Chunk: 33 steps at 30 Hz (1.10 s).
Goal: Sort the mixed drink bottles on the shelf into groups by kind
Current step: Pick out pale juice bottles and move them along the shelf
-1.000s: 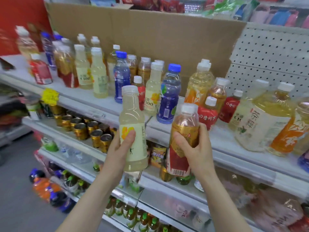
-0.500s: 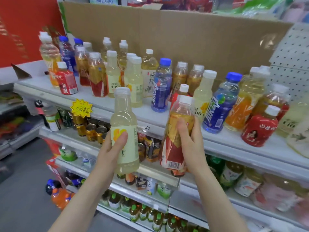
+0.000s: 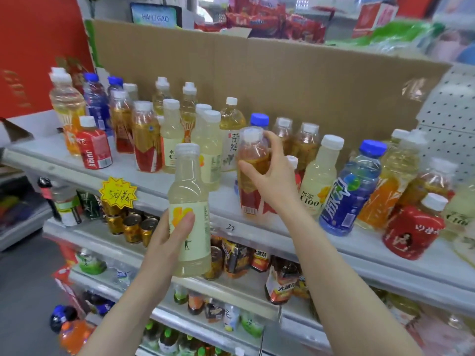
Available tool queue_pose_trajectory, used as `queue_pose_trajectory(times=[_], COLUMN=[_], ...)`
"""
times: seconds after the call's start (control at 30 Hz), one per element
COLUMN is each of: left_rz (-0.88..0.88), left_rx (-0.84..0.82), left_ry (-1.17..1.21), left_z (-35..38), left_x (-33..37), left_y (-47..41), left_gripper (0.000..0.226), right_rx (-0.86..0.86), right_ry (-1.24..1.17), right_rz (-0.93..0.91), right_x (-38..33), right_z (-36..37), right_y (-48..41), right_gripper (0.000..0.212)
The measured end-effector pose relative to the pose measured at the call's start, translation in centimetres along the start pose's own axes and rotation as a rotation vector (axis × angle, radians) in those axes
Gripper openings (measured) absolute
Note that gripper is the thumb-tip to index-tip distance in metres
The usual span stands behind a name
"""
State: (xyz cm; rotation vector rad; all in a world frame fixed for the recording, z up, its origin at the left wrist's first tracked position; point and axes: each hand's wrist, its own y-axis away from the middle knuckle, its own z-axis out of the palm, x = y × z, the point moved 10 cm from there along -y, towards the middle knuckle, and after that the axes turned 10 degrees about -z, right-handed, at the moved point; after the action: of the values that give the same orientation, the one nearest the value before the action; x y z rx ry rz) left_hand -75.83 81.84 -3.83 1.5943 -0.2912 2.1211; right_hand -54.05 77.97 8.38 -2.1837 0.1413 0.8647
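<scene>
A big brown cardboard sheet [image 3: 282, 80] stands at the back. It works like a wall, so no bottle can fall off behind.

In front of it runs the long grey shelf [image 3: 151, 182]. Many drink bottles stand on it, all mixed up. Over on the left, some brown tea bottles [image 3: 145, 140] with red labels stand close together. Pale yellow bottles [image 3: 208, 150] stand just beside them. Over on the right, a blue bottle [image 3: 349, 194] and a small red bottle [image 3: 411, 232] lean among other kinds, so I think the sorting is only partly done.

The person holds two bottles. The left hand [image 3: 167, 240] wraps around the label of a pale yellow drink [image 3: 189, 201]. It holds the drink upright in the air, in front of the shelf edge, maybe waiting for its turn.

The right hand [image 3: 270, 181] grips the top half of a brown tea drink [image 3: 253, 170] with a red label. This bottle is low over the front of the shelf. I cannot tell if its bottom touches. It looks like the tea bottles on the left, so that is probably where it belongs.

A little yellow star tag [image 3: 118, 192] hangs under the shelf.
</scene>
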Motion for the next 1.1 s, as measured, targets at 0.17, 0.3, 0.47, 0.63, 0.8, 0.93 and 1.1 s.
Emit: queue_pose_trajectory(times=[0.17, 0.3, 0.47, 0.63, 0.8, 0.93, 1.1], left_rz=[0.016, 0.038, 0.046, 0.022, -0.017, -0.046, -0.054], left_rx=[0.018, 0.022, 0.004, -0.044, -0.107, -0.164, -0.212], left_ry=[0.017, 0.014, 0.019, 0.008, 0.009, 0.004, -0.007], left_z=[-0.3, -0.7, -0.7, 0.7, 3.5, 5.5, 6.9], left_x=[0.3, 0.4, 0.1, -0.4, -1.0, -1.7, -2.0], left_y=[-1.6, -2.6, -3.5, -4.0, -4.1, -3.9, -3.1], left_gripper=[0.05, 0.065, 0.059, 0.041, 0.051, 0.046, 0.049], right_rx=[0.005, 0.033, 0.017, 0.46, 0.4, 0.327, 0.306], right_ry=[0.141, 0.272, 0.466, 0.662, 0.723, 0.708, 0.662], right_rz=[-0.048, -0.048, -0.065, -0.133, 0.102, 0.199, 0.161], right_x=[-0.3, -0.5, -0.5, -0.8, 2.6, 3.5, 2.6], right_z=[3.1, 4.5, 4.2, -6.0, -10.7, -10.7, -10.7], right_y=[-2.2, -3.6, -3.7, 0.3, -0.9, -2.1, -0.5], right_gripper=[0.072, 0.07, 0.076, 0.048, 0.056, 0.058, 0.052])
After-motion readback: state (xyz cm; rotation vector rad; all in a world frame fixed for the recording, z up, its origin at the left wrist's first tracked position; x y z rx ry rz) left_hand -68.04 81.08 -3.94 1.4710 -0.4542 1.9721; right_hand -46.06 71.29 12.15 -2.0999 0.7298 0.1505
